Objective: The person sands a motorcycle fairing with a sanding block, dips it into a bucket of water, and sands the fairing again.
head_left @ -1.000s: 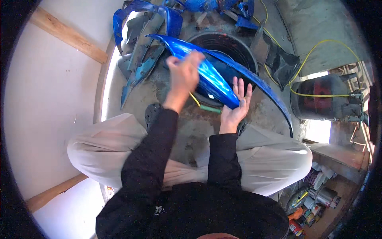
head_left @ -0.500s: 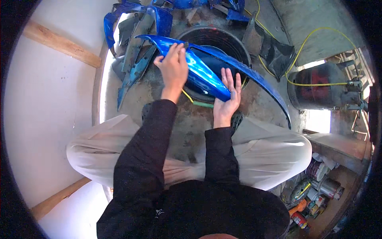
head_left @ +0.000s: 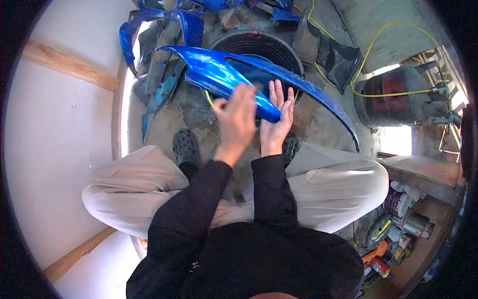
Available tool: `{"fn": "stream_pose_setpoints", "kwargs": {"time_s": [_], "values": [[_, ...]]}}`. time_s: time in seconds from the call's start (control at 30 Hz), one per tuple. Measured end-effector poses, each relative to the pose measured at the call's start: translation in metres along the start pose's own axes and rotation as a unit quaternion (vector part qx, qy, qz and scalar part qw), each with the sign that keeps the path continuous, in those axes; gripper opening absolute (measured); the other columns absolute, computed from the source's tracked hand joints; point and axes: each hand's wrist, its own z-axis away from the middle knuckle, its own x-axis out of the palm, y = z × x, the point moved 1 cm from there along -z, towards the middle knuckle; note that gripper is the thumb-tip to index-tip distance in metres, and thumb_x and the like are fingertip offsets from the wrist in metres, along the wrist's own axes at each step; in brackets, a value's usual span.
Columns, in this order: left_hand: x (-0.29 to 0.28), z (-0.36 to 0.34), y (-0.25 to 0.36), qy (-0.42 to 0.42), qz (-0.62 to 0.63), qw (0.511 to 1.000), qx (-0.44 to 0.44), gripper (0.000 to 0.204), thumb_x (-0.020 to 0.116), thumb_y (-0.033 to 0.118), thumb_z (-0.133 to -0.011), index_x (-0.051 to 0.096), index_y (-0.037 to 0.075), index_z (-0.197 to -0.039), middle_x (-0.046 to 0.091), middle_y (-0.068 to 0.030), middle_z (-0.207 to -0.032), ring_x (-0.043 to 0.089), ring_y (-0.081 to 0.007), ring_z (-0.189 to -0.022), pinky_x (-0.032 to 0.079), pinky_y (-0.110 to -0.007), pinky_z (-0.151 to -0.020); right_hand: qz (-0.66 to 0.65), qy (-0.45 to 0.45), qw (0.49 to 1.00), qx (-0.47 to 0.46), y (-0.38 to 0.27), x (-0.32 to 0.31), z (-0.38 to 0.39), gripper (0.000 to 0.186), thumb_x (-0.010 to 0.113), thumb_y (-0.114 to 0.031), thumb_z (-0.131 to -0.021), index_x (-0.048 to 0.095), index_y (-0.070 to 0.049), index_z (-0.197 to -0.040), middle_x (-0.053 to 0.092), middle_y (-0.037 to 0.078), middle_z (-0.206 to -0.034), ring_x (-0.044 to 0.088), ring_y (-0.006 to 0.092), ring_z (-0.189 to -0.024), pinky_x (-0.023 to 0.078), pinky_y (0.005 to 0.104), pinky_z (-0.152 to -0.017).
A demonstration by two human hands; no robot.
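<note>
A glossy blue curved plastic panel (head_left: 209,67) with a long narrow arm (head_left: 318,92) lies diagonally over a black tub (head_left: 271,47). My right hand (head_left: 276,124) is palm up beneath the panel's lower end, holding it with fingers extended. My left hand (head_left: 236,122), slightly blurred, touches the lower part of the panel from near me, its fingers loosely bent and the thumb apart. The inside of the tub is partly hidden by the panel.
Blue and grey panels (head_left: 189,27) lie at the back, a dark panel (head_left: 341,67) right of the tub. Right are a tank (head_left: 386,102) with a yellow hose (head_left: 386,30) and shelved tools (head_left: 378,249). A white wall (head_left: 59,149) stands left; my feet (head_left: 184,144) flank the middle.
My left hand has moved down along the panel toward its lower end. The panel and my right hand appear higher and further left in the picture, along with the surroundings.
</note>
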Motion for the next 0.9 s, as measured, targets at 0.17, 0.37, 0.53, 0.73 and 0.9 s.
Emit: {"fn": "stream_pose_setpoints", "kwargs": {"time_s": [0.17,0.37,0.53,0.73,0.9], "values": [[-0.004,-0.01,-0.006,-0.016,-0.024,0.999,0.029,0.033,0.046,0.021,-0.107,0.068,0.01,-0.13,0.067,-0.0083,-0.137,0.057,-0.0202,-0.133,0.03,-0.046,-0.103,0.003,-0.009,1.0,0.0,-0.007,0.004,0.001,0.053,0.052,-0.033,-0.108,0.036,-0.009,-0.152,0.039,0.029,-0.158,0.038,0.042,-0.148,0.03,0.0561,-0.122],[-0.004,-0.012,0.008,-0.021,0.019,0.999,-0.039,0.028,0.049,0.018,-0.105,0.07,0.008,-0.121,0.069,-0.0057,-0.132,0.059,-0.0189,-0.128,0.031,-0.044,-0.101,0.006,-0.011,1.0,0.0,0.003,-0.004,0.0,0.05,0.048,-0.032,-0.109,0.036,-0.008,-0.152,0.038,0.029,-0.158,0.038,0.0428,-0.148,0.027,0.0554,-0.123],[0.003,-0.006,0.014,-0.031,0.024,0.998,0.042,0.026,0.051,0.018,-0.103,0.073,0.01,-0.115,0.07,-0.0057,-0.128,0.062,-0.0199,-0.121,0.031,-0.045,-0.099,0.013,0.015,1.0,-0.011,-0.007,-0.001,0.0,0.05,0.046,-0.031,-0.11,0.034,-0.008,-0.153,0.039,0.03,-0.157,0.038,0.0431,-0.147,0.026,0.0545,-0.124],[-0.013,-0.04,-0.03,0.028,-0.023,0.998,-0.056,0.031,0.045,0.023,-0.108,0.067,0.013,-0.126,0.072,-0.0055,-0.123,0.064,-0.0193,-0.105,0.035,-0.038,-0.091,0.001,-0.007,1.0,-0.001,-0.001,0.003,0.001,0.052,0.049,-0.033,-0.109,0.036,-0.008,-0.153,0.041,0.028,-0.157,0.04,0.042,-0.147,0.028,0.0551,-0.123],[0.005,0.002,0.008,-0.003,0.05,0.995,0.083,0.032,0.047,0.019,-0.105,0.072,0.012,-0.124,0.076,-0.0034,-0.117,0.068,-0.0177,-0.105,0.035,-0.04,-0.089,0.008,-0.008,1.0,-0.007,-0.008,-0.004,0.0,0.052,0.05,-0.035,-0.109,0.037,-0.01,-0.152,0.04,0.029,-0.157,0.038,0.0429,-0.147,0.029,0.0565,-0.122]]}}
